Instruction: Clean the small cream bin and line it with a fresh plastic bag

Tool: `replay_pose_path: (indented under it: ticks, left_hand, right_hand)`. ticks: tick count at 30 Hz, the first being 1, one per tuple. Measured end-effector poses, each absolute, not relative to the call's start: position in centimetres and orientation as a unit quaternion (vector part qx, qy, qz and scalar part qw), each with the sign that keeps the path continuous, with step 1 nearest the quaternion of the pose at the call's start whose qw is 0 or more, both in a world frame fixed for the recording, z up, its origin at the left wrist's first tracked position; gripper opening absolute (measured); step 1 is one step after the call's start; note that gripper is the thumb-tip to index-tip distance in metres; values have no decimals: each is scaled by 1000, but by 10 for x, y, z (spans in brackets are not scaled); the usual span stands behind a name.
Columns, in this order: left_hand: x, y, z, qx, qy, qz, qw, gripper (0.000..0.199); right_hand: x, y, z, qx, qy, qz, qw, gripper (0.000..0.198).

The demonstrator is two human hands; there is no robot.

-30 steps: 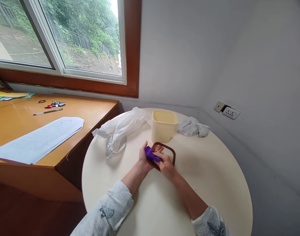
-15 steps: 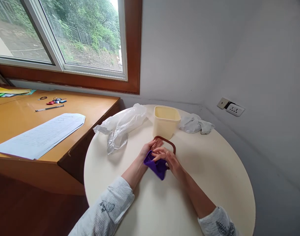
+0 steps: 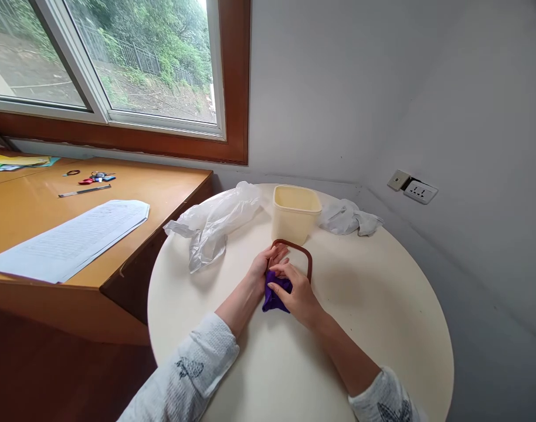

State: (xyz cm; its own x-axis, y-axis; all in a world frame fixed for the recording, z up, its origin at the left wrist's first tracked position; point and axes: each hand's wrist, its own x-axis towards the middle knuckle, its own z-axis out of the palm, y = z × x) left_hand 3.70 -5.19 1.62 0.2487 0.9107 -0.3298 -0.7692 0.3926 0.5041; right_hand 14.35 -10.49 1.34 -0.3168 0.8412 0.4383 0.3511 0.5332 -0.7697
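In front of me a brown rounded-rectangular frame point(image 3: 311, 264) is held up at an angle over the white table. My left hand point(image 3: 263, 266), palm upward, grips the frame's left side with its fingers partly curled. A small purple cloth point(image 3: 273, 300) hangs at the near side of the frame, between my two hands. My right hand point(image 3: 298, 295) has its thumb and fingers closed on the cloth's upper edge. The frame's near side is covered by the cloth and my right hand. Just beyond the frame stands a cream plastic tub point(image 3: 295, 214).
A crumpled clear plastic bag point(image 3: 219, 220) lies left of the tub, and a smaller one point(image 3: 349, 217) to its right. On the wooden desk point(image 3: 171, 202) at left are papers point(image 3: 74, 240), a pen point(image 3: 85, 191) and keys point(image 3: 97, 177). The round table point(image 3: 382, 328) ends near the wall.
My right hand has shifted from spread fingers inside the frame to a pinch on the purple cloth. The cloth's lower corner has drawn up and left. My left hand stays at the frame.
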Motion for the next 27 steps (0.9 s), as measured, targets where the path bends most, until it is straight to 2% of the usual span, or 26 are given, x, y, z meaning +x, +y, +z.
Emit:
replay_pose_path:
  ticks: [5, 17, 22, 27]
  left_hand:
    - [29, -45, 5, 111, 301, 535, 782, 16]
    - [3, -38, 15, 91, 276, 495, 819, 20]
    - [-1, -37, 19, 69, 282, 480, 828, 21]
    - [1, -40, 25, 69, 335, 488, 803, 18]
  right_hand:
    - [154, -108, 16, -405, -778, 283, 388, 17]
    - [190, -114, 20, -426, -844, 199, 257, 29]
    - [192, -113, 19, -407, -862, 184, 240, 29]
    - [188, -113, 18, -387, -873, 140, 260, 22]
